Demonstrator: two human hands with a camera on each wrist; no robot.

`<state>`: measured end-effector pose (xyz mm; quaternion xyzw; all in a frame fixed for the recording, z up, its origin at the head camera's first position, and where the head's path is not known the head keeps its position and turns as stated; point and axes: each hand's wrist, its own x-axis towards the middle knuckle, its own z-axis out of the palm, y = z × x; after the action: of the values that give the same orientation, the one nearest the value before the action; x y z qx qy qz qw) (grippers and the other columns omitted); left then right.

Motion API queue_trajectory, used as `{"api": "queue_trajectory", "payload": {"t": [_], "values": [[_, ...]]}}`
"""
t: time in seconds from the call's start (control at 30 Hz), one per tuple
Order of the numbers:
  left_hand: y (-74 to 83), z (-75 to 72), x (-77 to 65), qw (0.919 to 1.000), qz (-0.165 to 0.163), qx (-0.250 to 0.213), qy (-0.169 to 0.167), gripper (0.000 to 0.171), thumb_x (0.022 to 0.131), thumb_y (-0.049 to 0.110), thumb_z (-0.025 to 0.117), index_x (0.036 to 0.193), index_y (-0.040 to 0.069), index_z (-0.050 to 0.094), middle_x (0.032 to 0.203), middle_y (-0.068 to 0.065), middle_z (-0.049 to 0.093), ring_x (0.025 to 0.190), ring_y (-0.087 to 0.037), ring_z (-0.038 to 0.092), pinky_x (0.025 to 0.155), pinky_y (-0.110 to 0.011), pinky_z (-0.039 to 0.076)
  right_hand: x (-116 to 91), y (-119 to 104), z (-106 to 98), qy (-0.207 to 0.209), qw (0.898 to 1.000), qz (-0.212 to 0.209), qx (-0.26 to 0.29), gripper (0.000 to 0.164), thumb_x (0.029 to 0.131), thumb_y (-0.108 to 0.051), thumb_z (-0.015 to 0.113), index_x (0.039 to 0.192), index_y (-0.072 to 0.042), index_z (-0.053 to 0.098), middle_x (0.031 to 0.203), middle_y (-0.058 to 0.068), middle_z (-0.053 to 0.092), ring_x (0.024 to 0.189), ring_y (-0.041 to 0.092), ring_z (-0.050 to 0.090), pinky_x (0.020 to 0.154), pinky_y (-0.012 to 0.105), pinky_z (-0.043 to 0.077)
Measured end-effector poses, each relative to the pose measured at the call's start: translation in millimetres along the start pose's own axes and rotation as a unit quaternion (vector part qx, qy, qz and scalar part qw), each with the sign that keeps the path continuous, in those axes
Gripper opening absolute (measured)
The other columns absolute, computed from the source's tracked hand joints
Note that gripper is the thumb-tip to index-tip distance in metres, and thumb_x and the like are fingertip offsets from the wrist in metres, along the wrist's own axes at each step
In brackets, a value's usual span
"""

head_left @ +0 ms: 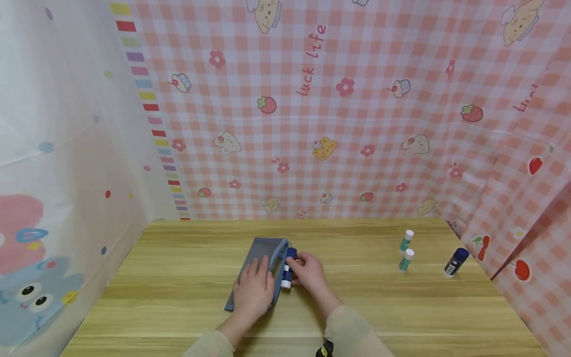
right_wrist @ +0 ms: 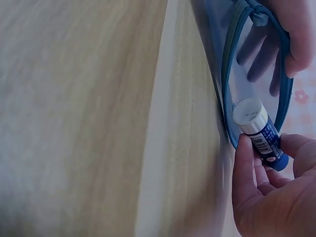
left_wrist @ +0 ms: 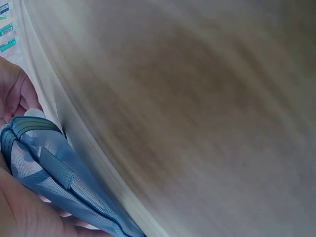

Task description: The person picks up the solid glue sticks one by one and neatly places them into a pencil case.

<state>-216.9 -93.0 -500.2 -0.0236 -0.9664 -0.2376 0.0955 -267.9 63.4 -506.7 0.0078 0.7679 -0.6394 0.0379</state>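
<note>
Pale sleeves (head_left: 359,329) reach over a wooden table (head_left: 379,312) in the head view. Slightly left of the surface's middle lies a blue mesh pouch (head_left: 264,247); the left hand (head_left: 254,290) rests on it, fingers extended, grasping nothing. Beside its zipped edge, the right hand (head_left: 311,271) pinches a blue glue stick (head_left: 290,253). Toward the surface's right edge stand two green-and-white sticks (head_left: 406,242), with a navy stick (head_left: 456,263) closest to that edge.

Left wrist view: the left hand lies against the pouch.

Right wrist view: thumb and fingers hold the glue stick, white end at the pouch's gaping mouth.
</note>
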Motion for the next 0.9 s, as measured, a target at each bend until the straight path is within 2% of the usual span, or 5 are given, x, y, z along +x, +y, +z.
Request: {"api": "queue_trajectory", "payload": {"t": [0.37, 0.9], "values": [[1.4, -1.7, -0.4, 1.0000, 0.001, -0.001, -0.002, 0.046, 0.103, 0.027, 0.045, 0.145, 0.008, 0.051, 0.145, -0.022, 0.048, 0.132, -0.045, 0.042, 0.095, -0.076, 0.031, 2, -1, 11, 0.006, 1.000, 0.018, -0.025, 0.043, 0.095, -0.019, 0.067, 0.123, 0.012, 0.058, 0.089, 0.012, 0.065, 0.065, 0.014, 0.063, 0.055, 0.030, 0.057], [0.2, 0.0, 0.6, 1.0000, 0.000, 0.000, 0.009, 0.047, 0.103, 0.027, 0.044, 0.145, 0.009, 0.051, 0.144, -0.022, 0.049, 0.132, -0.045, 0.043, 0.094, -0.076, 0.032, 8, -2, 13, 0.012, 0.998, 0.028, -0.061, 0.040, 0.094, -0.020, 0.068, 0.118, 0.011, 0.060, 0.086, 0.011, 0.067, 0.063, 0.014, 0.064, 0.054, 0.029, 0.056]]}}
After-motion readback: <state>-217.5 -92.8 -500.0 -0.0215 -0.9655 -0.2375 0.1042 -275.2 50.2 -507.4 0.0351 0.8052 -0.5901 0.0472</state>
